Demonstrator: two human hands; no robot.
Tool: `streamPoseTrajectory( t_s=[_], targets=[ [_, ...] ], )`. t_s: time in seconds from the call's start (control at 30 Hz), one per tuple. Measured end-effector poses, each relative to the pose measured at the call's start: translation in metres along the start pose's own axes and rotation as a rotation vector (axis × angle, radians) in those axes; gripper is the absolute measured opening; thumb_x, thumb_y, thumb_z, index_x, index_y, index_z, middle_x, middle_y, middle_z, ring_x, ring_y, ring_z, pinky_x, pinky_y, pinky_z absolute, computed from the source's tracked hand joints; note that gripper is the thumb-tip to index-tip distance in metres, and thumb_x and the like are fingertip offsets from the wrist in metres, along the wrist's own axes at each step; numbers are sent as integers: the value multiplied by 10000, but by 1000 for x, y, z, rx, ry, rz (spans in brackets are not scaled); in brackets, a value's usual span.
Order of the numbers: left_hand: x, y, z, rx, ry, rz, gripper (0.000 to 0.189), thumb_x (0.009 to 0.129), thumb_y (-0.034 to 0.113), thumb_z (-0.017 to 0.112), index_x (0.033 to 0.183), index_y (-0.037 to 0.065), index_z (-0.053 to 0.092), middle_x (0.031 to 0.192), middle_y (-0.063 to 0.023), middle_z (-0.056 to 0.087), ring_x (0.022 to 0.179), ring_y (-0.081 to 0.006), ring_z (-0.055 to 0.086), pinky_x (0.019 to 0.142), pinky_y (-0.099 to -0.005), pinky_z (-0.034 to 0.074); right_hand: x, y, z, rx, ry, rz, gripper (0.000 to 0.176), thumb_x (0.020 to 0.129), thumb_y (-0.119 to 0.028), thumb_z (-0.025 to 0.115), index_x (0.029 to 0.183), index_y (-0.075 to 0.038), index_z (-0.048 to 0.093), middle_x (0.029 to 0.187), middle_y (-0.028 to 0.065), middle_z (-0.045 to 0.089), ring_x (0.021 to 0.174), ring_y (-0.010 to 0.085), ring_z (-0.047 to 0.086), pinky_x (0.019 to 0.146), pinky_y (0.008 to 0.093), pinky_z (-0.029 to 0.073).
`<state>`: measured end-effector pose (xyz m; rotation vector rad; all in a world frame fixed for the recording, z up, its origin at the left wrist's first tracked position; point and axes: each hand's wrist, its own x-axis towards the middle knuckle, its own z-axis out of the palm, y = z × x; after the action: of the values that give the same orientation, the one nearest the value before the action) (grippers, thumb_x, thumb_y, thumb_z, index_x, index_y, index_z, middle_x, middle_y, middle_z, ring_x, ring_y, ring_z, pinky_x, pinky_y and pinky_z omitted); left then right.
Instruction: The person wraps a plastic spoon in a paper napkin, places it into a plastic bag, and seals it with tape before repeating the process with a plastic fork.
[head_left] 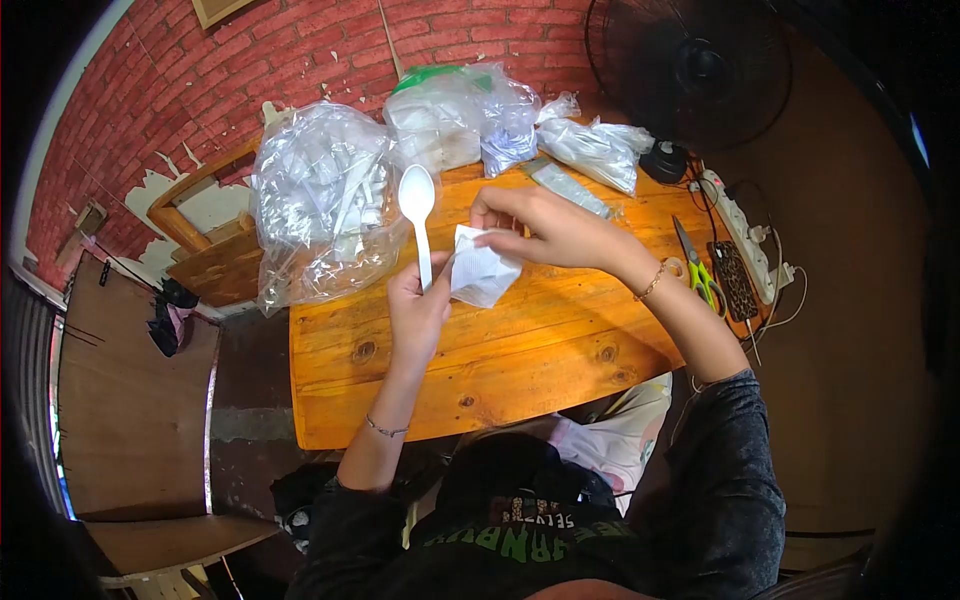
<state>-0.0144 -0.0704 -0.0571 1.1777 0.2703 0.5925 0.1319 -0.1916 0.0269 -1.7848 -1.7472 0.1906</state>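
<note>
My left hand (418,305) is closed around the handle of a white plastic spoon (416,200), which stands upright with its bowl at the top. Just right of the spoon is a small white packet or folded tissue (480,272), its left edge close to my left fingers. My right hand (520,228) pinches the top of this packet from the right. Behind my left hand lies a large clear plastic bag (325,190) full of white items.
Several more plastic bags (435,125) line the back of the wooden table (400,400). At its right side are green-handled scissors (703,280), a tape roll (675,268), a patterned phone-like object (735,280) and a power strip (745,235). A black fan (700,65) stands behind.
</note>
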Motion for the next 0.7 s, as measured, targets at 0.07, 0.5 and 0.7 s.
streamPoseTrajectory(
  t_s=[0.07,0.5,0.7],
  targets=[
    [1,2,3,109,52,57,146,808,111,639,889,-10,629,619,37,528,432,17,325,368,-171,201,-6,-4,-1,94,-4,94,261,764,-100,608,982,-20,489,775,111,578,634,198,598,521,301,466],
    [5,8,4,363,-57,74,148,757,47,672,869,-42,632,721,-42,623,615,-49,536,552,-175,414,-32,28,-14,178,9,304,213,684,30,557,895,-1,560,783,49,595,694,102,548,670,247,447],
    [-3,22,11,316,-81,-28,109,769,89,669,783,1,606,624,14,555,461,3,404,393,-157,284,-40,30,-13,243,83,378,146,721,14,530,863,-18,530,683,7,540,647,63,492,594,218,402]
  ],
)
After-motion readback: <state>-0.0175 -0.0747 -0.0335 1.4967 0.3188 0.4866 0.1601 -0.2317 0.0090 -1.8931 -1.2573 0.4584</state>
